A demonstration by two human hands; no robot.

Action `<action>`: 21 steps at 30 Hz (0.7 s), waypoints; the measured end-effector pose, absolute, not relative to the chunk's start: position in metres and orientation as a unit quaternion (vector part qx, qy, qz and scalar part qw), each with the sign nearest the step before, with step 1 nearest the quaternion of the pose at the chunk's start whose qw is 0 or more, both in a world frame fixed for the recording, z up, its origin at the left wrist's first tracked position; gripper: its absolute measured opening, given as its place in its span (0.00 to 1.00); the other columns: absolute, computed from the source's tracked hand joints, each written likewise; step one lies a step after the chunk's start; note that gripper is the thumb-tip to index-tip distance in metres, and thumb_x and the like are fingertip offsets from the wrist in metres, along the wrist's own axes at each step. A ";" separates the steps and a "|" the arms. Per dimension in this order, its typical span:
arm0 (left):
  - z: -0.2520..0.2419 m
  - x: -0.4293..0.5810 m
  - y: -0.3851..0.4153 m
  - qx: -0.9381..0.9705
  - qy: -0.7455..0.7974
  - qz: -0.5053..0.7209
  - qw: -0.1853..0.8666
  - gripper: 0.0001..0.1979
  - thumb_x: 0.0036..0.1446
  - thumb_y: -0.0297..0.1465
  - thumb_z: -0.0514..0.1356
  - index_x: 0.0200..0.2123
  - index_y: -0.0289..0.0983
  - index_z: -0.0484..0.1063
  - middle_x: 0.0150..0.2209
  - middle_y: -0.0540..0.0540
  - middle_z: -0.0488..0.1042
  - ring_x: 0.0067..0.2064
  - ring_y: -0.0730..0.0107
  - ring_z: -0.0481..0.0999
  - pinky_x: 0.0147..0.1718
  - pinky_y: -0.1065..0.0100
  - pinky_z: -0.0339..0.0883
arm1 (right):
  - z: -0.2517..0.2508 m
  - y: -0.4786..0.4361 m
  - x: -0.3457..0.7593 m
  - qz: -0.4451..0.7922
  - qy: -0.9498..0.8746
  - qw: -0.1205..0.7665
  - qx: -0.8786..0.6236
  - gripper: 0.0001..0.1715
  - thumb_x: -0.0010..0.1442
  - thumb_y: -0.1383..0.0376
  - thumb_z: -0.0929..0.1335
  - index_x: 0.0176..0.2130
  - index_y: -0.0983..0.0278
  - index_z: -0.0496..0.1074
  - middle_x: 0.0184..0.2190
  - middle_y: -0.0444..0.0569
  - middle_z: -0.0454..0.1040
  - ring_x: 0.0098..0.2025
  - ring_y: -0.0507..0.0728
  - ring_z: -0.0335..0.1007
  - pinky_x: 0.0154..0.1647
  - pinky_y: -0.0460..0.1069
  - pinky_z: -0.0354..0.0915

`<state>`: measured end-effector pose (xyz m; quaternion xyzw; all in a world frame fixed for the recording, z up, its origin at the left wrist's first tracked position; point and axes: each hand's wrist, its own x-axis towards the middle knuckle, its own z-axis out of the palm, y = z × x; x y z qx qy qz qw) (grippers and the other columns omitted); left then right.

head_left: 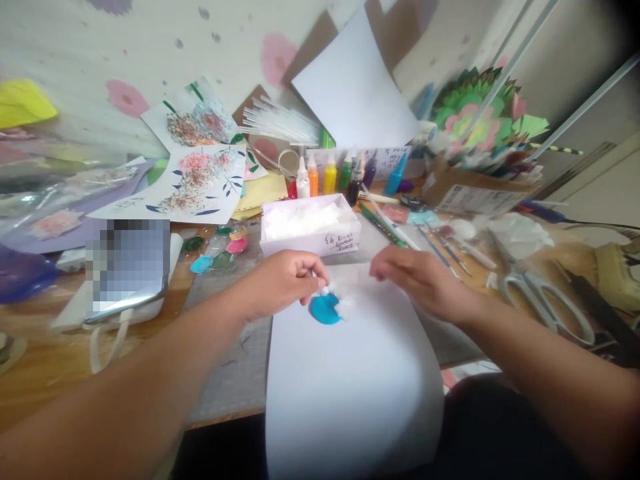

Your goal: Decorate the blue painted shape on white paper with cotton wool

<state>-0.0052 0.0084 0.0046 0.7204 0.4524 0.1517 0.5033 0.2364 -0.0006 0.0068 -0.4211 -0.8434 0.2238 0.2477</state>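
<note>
A round blue patch, which could be a shallow dish of paint, sits on a large white sheet of paper. Fluffy white tufts, like cotton, lie along its upper and right edges. My left hand is at the patch's upper left, thumb and fingers pinched on a small white tuft. Over the sheet's upper right, my right hand is closed with curled fingers, slightly blurred; whatever it may hold is hidden. Behind both hands stands an open white box filled with white fluffy material.
Paint bottles line up behind the box. Small colored paint dishes and a phone are to the left. Brushes, large scissors and a cardboard box are at the right. Flower paintings lean at the back.
</note>
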 end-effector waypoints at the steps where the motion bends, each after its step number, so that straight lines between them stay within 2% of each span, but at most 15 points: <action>1: 0.004 -0.005 0.009 0.713 0.465 0.164 0.499 0.08 0.53 0.35 0.53 0.32 0.37 0.68 0.20 0.53 0.66 0.23 0.77 0.63 0.22 0.75 0.54 | 0.005 0.001 0.234 0.186 -0.863 0.199 -0.424 0.12 0.60 0.67 0.59 0.35 0.65 0.71 0.32 0.50 0.71 0.35 0.55 0.67 0.36 0.49 0.62; 4: 0.002 -0.003 0.009 0.698 0.492 0.185 0.487 0.08 0.53 0.36 0.54 0.31 0.37 0.68 0.20 0.53 0.66 0.23 0.78 0.62 0.21 0.75 0.52 | -0.004 0.006 0.225 0.111 -0.898 0.100 -0.414 0.12 0.56 0.66 0.63 0.40 0.65 0.71 0.35 0.52 0.69 0.34 0.55 0.67 0.35 0.49 0.62; 6: 0.002 -0.003 0.010 0.694 0.499 0.194 0.483 0.08 0.53 0.36 0.54 0.30 0.37 0.68 0.20 0.53 0.65 0.22 0.78 0.61 0.20 0.75 0.51 | -0.011 0.008 0.221 0.101 -0.898 0.094 -0.417 0.11 0.54 0.66 0.64 0.39 0.65 0.72 0.35 0.51 0.68 0.32 0.54 0.67 0.34 0.48 0.62; 10: 0.004 -0.005 0.009 0.691 0.501 0.208 0.479 0.08 0.53 0.36 0.54 0.31 0.38 0.68 0.21 0.53 0.66 0.23 0.77 0.62 0.19 0.75 0.51 | -0.018 0.014 0.219 0.106 -0.882 0.146 -0.435 0.08 0.54 0.70 0.63 0.31 0.66 0.72 0.32 0.49 0.69 0.33 0.53 0.67 0.35 0.47 0.61; 14: 0.004 -0.005 0.008 0.701 0.500 0.205 0.465 0.07 0.51 0.34 0.55 0.32 0.38 0.68 0.21 0.53 0.66 0.23 0.77 0.63 0.19 0.75 0.52 | -0.016 0.018 0.221 0.154 -0.858 0.212 -0.441 0.06 0.52 0.71 0.64 0.28 0.65 0.71 0.30 0.47 0.68 0.32 0.52 0.66 0.34 0.46 0.61; 17: 0.002 -0.003 0.006 0.721 0.483 0.233 0.439 0.08 0.50 0.34 0.56 0.35 0.38 0.67 0.23 0.53 0.66 0.24 0.77 0.63 0.20 0.75 0.54 | -0.006 0.014 0.222 0.227 -0.823 0.251 -0.457 0.04 0.52 0.70 0.65 0.27 0.65 0.69 0.27 0.45 0.67 0.29 0.51 0.64 0.30 0.45 0.60; 21: 0.000 0.001 0.002 0.752 0.455 0.248 0.408 0.15 0.50 0.35 0.58 0.42 0.40 0.66 0.30 0.52 0.67 0.24 0.79 0.62 0.21 0.75 0.57 | 0.007 0.003 0.220 0.311 -0.780 0.252 -0.481 0.05 0.52 0.67 0.65 0.26 0.65 0.68 0.24 0.42 0.65 0.24 0.48 0.60 0.23 0.44 0.56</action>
